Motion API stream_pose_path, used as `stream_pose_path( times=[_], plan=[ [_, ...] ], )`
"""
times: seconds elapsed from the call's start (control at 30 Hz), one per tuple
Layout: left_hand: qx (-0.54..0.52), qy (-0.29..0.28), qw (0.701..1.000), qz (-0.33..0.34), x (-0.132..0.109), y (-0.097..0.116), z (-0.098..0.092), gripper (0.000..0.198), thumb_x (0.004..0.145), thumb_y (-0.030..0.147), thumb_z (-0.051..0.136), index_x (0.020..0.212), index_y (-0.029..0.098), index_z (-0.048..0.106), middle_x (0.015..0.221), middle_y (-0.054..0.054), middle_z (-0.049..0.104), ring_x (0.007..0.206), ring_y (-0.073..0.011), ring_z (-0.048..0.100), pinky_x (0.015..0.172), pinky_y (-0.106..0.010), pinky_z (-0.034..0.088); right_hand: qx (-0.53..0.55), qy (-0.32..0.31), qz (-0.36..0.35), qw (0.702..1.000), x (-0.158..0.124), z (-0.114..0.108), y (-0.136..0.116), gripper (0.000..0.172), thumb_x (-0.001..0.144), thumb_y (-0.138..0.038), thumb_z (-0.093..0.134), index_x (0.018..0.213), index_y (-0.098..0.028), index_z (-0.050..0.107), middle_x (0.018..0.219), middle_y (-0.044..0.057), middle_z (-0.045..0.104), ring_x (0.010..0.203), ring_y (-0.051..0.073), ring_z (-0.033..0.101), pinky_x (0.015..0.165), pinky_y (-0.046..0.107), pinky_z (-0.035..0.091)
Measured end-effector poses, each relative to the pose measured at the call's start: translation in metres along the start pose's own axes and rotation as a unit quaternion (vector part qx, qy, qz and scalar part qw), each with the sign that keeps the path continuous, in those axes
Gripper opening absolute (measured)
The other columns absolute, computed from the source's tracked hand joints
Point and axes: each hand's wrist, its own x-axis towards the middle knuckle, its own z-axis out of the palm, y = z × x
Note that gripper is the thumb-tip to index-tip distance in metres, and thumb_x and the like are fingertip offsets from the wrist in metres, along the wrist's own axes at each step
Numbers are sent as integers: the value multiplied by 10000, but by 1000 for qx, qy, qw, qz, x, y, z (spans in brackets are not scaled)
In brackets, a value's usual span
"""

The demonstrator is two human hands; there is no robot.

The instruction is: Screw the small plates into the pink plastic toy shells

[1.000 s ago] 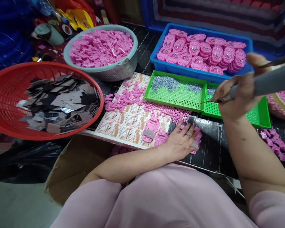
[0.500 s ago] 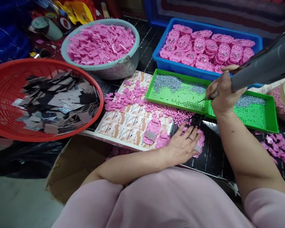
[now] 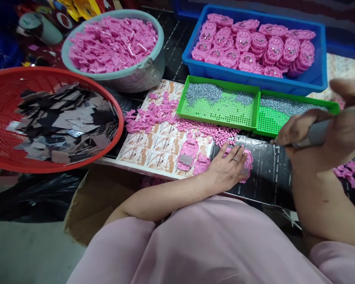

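My left hand (image 3: 229, 165) lies flat, fingers spread, pressing a pink plastic part (image 3: 248, 162) down on the black sheet (image 3: 268, 173). My right hand (image 3: 319, 136) is closed round a grey powered screwdriver (image 3: 328, 132), its tip pointing left above the black sheet, just in front of the right green tray (image 3: 264, 122) of small metal screws. The left green tray (image 3: 219, 116) also holds screws. Two more pink parts (image 3: 189, 156) lie left of my left hand.
A red basket (image 3: 6, 157) of dark square pieces sits at left, a grey-green bowl (image 3: 142, 75) of pink parts behind it. A blue bin (image 3: 254, 81) holds stacked pink assemblies. Loose pink bits (image 3: 154, 116) cover a printed card; more lie at far right (image 3: 349, 171).
My right hand with the screwdriver has drawn back from the green screw tray toward me and lower, over the black sheet. My left hand has stayed on the pink part.
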Motion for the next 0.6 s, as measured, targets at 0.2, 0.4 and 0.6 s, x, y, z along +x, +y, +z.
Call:
stream_pose_path(
  times=[0.2,0.4,0.6],
  plan=[
    [4,13,1000,4,1,0,0,591,966,491,415,1359,55,476,1427,-159,480,1334,-291,415,1147,-541,256,66,10,-32,997,-33,4,20,202,847,-368,602,1044,-330,631,480,-64,466,354,126,435,367,290,393],
    [4,4,1000,4,2,0,-2,600,963,491,418,1368,51,464,1451,-170,447,1341,-285,407,1151,-538,254,87,2,-29,996,-29,6,26,175,824,-346,620,996,-319,635,456,-74,469,335,130,419,348,283,372],
    [-2,6,1000,10,2,0,-3,580,962,456,435,1353,28,471,1412,-179,486,1336,-283,411,1160,-533,250,97,-50,-13,994,-31,9,38,146,797,-356,681,924,-318,621,466,-78,482,337,128,433,332,266,359]
  ],
)
